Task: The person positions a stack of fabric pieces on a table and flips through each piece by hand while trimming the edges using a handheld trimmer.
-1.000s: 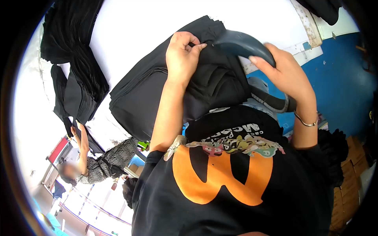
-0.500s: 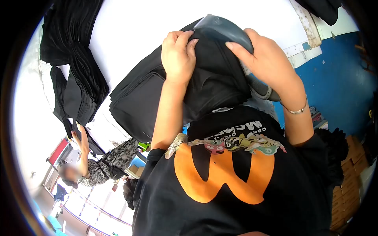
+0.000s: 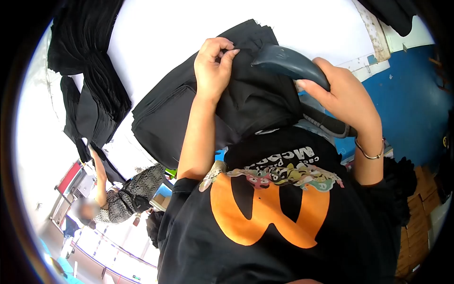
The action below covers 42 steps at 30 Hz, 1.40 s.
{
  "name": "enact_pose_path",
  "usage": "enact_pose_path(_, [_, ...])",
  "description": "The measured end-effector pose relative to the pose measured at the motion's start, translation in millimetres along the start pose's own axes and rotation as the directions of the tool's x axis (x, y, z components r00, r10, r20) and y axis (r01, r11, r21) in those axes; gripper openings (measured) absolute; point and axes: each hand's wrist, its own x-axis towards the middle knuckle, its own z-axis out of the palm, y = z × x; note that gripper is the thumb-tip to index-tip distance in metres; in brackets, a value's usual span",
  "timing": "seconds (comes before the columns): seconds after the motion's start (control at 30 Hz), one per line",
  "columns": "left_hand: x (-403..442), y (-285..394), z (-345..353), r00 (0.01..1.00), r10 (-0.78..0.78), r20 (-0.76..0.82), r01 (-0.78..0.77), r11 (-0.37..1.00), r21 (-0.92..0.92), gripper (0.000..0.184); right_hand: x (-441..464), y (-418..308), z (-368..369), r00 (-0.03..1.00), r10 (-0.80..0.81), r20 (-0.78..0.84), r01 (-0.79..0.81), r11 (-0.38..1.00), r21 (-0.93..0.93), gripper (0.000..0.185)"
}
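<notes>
Your left hand [image 3: 213, 71] is in the upper middle of the frame, over the folded stack of black cloth [image 3: 265, 97]; its thumb and forefinger tips are drawn close together, though you cannot tell from this view whether any fabric is pinched between them. Your right hand [image 3: 347, 90], to the right of the frame's upper middle, has its fingers and thumb closed around one end of the dark curved tool [image 3: 288, 61]. The tool's other end points left over the stack, a little apart from your left fingertips, and whether it touches the cloth is hard to make out. The stack lies at the near edge of the white table [image 3: 307, 23], spreading from the upper middle of the frame down toward your black shirt [image 3: 274, 270]. You wear a bracelet [image 3: 371, 154] on your right wrist. More black cloth [image 3: 90, 38] lies in layers at the upper left, and another person [image 3: 132, 194], at the lower left, reaches an arm up to its lower end. At the right you have the blue floor [image 3: 411, 90], with brown boxes [image 3: 418, 227] at the lower right.
</notes>
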Motion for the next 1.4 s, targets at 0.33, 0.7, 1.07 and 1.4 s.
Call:
enact_pose_path(0.33, [3,-4,-4,0.998,0.034,0.048,-0.031,0.997,-0.066,0.018,1,11,0,0.997,-0.065,-0.028,0.066,0.997,0.031,0.044])
enact_pose_path(0.7, [-2,5,-14,0.997,0.036,0.062,-0.037,0.999,0.015,0.016,-7,19,0,1.000,-0.013,-0.028,0.014,1.000,0.024,0.043])
enact_pose_path(1.07, [-15,43,-19,0.987,-0.069,0.148,0.030,0.968,0.247,0.027,-8,14,-4,0.995,0.100,0.015,-0.100,0.995,-0.005,0.045])
enact_pose_path(1.4, [-15,27,19,0.999,0.013,0.049,-0.023,0.979,0.201,0.024,-10,17,-6,0.995,0.094,0.035,-0.094,0.996,0.011,0.045])
